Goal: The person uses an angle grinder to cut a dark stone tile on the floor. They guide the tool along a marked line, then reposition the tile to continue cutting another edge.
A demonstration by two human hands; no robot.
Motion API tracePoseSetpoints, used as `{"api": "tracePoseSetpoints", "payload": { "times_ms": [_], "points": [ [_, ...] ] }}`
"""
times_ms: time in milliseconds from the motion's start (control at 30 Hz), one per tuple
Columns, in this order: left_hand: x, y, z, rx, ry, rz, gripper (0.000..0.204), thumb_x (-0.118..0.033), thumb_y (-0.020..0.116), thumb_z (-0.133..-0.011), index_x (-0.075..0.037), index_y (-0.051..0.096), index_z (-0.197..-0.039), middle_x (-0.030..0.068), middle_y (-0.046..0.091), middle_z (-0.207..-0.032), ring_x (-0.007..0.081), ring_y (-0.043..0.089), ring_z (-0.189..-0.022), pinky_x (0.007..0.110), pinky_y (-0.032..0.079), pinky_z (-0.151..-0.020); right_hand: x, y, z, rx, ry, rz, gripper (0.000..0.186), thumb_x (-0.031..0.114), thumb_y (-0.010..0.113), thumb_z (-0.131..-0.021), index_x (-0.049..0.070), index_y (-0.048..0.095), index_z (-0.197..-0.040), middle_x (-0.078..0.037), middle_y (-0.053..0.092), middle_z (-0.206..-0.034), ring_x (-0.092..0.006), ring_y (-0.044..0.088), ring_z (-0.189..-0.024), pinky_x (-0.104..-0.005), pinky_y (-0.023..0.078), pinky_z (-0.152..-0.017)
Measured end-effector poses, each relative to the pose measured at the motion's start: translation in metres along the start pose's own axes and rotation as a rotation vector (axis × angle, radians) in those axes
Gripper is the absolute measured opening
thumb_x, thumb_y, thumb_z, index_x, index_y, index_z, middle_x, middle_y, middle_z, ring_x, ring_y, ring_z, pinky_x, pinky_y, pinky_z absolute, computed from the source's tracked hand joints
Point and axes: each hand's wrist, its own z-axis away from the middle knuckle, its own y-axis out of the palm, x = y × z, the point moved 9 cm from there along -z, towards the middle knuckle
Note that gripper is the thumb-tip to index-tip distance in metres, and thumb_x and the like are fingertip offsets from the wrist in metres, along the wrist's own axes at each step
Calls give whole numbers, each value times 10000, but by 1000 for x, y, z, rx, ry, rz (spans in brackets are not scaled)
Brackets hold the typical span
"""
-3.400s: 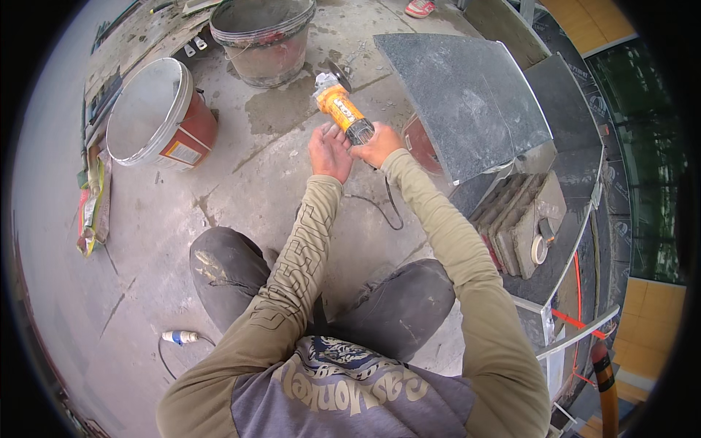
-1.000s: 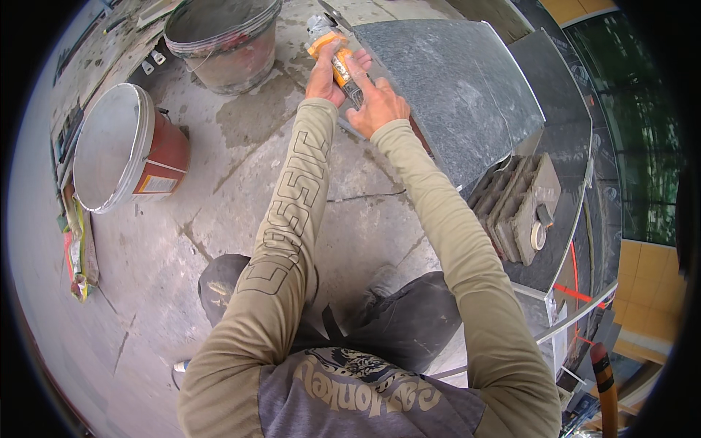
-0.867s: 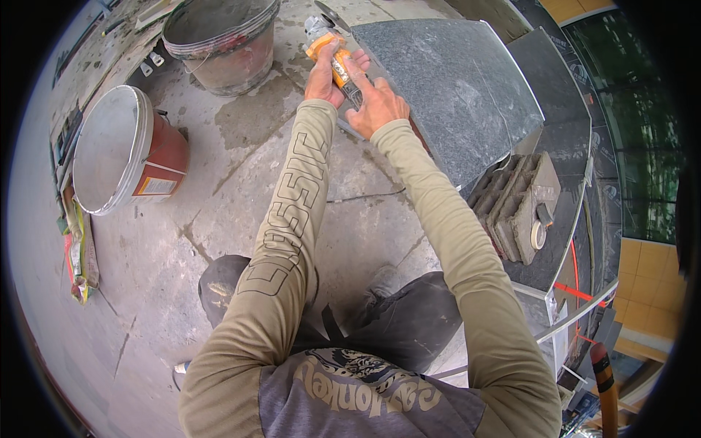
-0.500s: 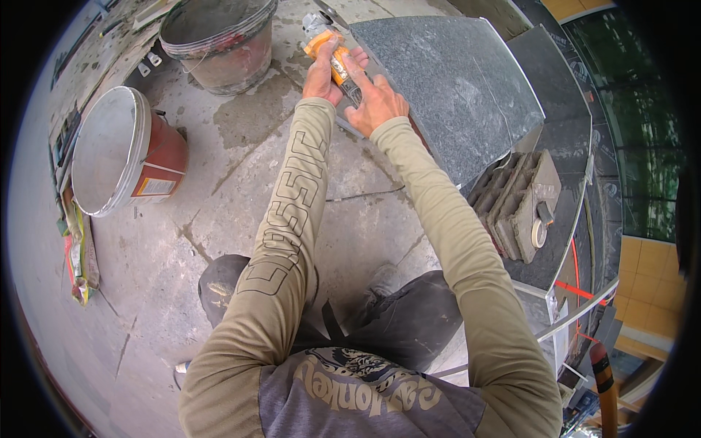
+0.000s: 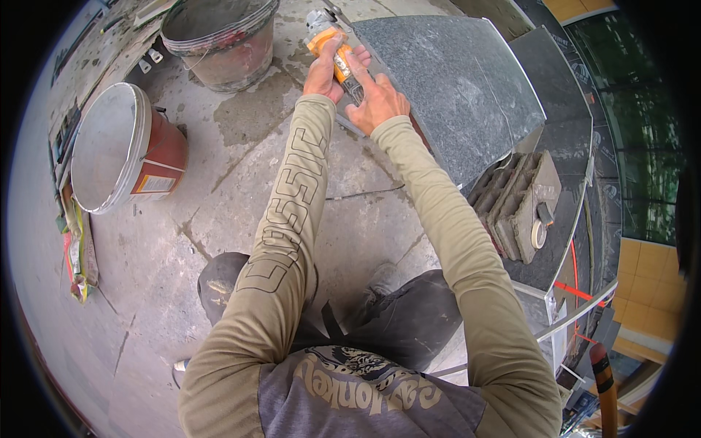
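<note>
An orange angle grinder with a grey metal head and cutting disc is at the top middle, by the left edge of a grey stone slab. My left hand grips the grinder's body near its head, thumb over the orange casing. My right hand is wrapped round the rear of the grinder, fingers along it, just over the slab's edge. The disc is seen nearly edge-on, so whether it touches the slab I cannot tell. A dark cord runs over the floor below my hands.
A red-and-white bucket stands at left, a dirty bucket behind it. Concrete blocks with a tape roll sit right, by dark slabs and metal edging. A plastic bag lies far left. My knees are below.
Since the earliest frame, both hands have lifted the grinder up and forward to the slab's edge, and the view has shifted. Over the last second there is almost no movement.
</note>
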Motion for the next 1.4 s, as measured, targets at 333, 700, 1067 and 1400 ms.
{"api": "tracePoseSetpoints", "payload": {
  "times_ms": [333,700,1067,1400],
  "points": [
    [-2,2,3,-13,-15,-75,620,-359,678,-1050,27,418,-1459,313,652,-1273,418,714,-1145,516,634,-1010,-1,0,1,9,18,-14,993,253,756,-768,539,333,-1620,-182,647,-1135,-444,713,-1019,-545,584,-925],
    [1,4,10,4,9,-73,646,-355,762,-988,21,461,-1419,274,688,-1209,377,744,-1077,478,657,-922,-2,-2,6,28,0,-30,1001,242,776,-781,514,326,-1634,-198,635,-1161,-462,718,-1012,-557,587,-906],
    [6,4,18,-35,-38,-33,641,-298,761,-972,12,436,-1429,294,656,-1246,395,715,-1139,504,631,-1012,-2,-5,12,53,-8,21,1062,220,764,-747,512,283,-1647,-193,639,-1129,-463,708,-994,-548,592,-904],
    [13,-5,18,-18,-27,160,653,-265,748,-952,14,409,-1436,313,651,-1256,410,709,-1159,516,616,-1036,8,-2,11,128,-82,141,1095,203,785,-758,514,246,-1659,-216,628,-1149,-478,713,-1000,-556,592,-905]
  ]
}}
